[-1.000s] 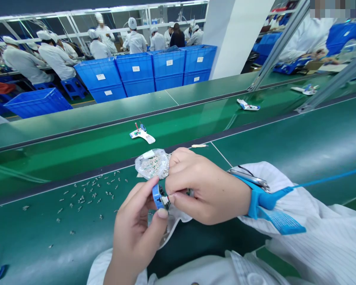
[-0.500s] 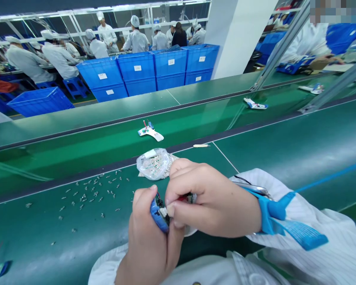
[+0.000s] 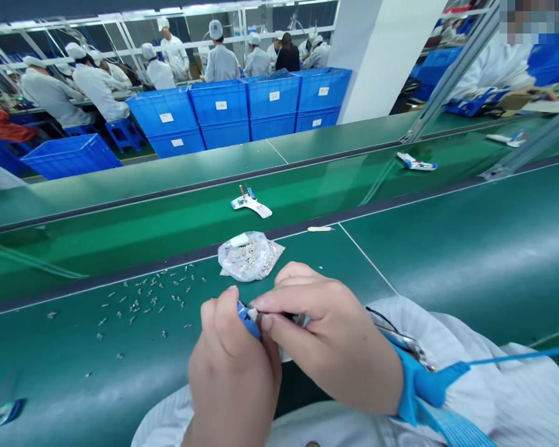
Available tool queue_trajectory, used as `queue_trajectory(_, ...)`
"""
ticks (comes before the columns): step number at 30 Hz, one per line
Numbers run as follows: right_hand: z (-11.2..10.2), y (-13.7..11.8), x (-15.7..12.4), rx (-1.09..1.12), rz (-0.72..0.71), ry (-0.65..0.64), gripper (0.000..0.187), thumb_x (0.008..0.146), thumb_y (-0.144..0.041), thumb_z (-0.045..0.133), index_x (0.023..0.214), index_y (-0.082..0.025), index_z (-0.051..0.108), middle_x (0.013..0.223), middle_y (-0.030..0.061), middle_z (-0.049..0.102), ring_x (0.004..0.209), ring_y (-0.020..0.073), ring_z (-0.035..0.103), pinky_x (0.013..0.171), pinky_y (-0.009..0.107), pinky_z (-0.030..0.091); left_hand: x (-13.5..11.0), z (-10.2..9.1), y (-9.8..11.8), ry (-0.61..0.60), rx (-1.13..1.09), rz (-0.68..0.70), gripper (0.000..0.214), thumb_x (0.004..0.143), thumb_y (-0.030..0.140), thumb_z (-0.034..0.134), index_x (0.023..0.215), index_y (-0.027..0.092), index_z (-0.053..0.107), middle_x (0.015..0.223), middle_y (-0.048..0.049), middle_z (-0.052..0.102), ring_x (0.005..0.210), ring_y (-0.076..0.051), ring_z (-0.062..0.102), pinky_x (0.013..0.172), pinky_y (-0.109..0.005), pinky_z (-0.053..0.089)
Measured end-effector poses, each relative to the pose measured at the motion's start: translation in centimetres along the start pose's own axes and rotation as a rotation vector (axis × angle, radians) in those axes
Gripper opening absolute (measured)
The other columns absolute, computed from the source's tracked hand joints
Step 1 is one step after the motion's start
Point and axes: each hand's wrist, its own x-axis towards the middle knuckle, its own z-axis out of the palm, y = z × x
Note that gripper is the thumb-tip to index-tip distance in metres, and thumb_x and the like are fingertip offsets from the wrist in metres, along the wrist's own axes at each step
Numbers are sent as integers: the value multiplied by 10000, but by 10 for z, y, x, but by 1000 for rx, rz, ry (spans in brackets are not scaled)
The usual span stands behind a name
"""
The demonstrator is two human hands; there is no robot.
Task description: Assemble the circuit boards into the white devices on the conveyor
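Observation:
My left hand is closed around a small blue part with dark wires, held low over the green bench. My right hand pinches at the same part from the right, thumb and forefinger pressed together at its edge. A blue strap with a blue cord circles my right wrist. Just beyond my hands lies a clear plastic bag of small metal pieces. Several loose small metal pieces are scattered on the bench to the left.
A green conveyor belt runs across behind the bench, carrying a white and blue assembly and another one further right. Blue crates are stacked beyond it. Several people in white coats and caps work at far benches.
Both hands have dropped lower and nearer to me with the blue part. My left hand has turned its back upward around it. The assemblies on the belt have shifted to the right.

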Motion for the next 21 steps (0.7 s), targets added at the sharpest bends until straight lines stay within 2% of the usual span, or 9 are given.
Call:
queue_trajectory(7, 2, -2, -3, -15, 1, -15, 245, 762, -46, 498, 544, -157, 512, 541, -9, 511, 671, 123, 470, 722, 272, 393, -4, 3, -3, 38, 57, 50, 412, 848, 167, 413, 1222, 167, 241, 856, -73, 526, 575, -208, 557, 481, -279, 346)
queue_trajectory(11, 1, 1, -6, -24, 3, -27, 240, 760, -49, 488, 550, -157, 535, 542, -10, 527, 644, 119, 473, 685, 263, 401, -3, 3, -3, -34, 42, 42, 410, 841, 160, 414, 1213, 161, 244, 878, -89, 557, 615, -227, 595, 496, -294, 377)
queue_trajectory(13, 0, 9, -5, -19, 39, -60, 217, 749, -54, 503, 585, -162, 595, 576, -9, 577, 673, 123, 514, 695, 255, 422, 0, 5, -4, -129, 2, 57, 388, 846, 168, 407, 1207, 173, 265, 903, -87, 564, 614, -221, 605, 502, -302, 408)
queue_trajectory(17, -9, 49, 17, -72, 300, -140, 168, 718, -66, 581, 726, -169, 714, 709, -15, 689, 695, 117, 623, 647, 203, 483, 8, 12, -9, -374, -178, 43, 466, 880, 245, 390, 1321, 186, 252, 1019, -109, 569, 714, -230, 644, 550, -324, 481)
queue_trajectory(19, -28, 79, 42, -214, 427, -60, 163, 747, -83, 584, 760, -165, 724, 729, -14, 706, 687, 123, 645, 619, 194, 493, 12, 15, -12, -443, -246, -13, 520, 888, 303, 380, 1376, 186, 240, 1066, -125, 564, 842, -263, 654, 596, -347, 503)
queue_trajectory(21, -59, 109, 72, -337, 498, 82, 175, 811, -107, 547, 821, -143, 717, 796, 23, 715, 741, 148, 650, 673, 225, 503, 15, 18, -16, -551, -289, -48, 538, 888, 354, 368, 1389, 175, 288, 1097, -144, 565, 925, -285, 649, 630, -364, 512)
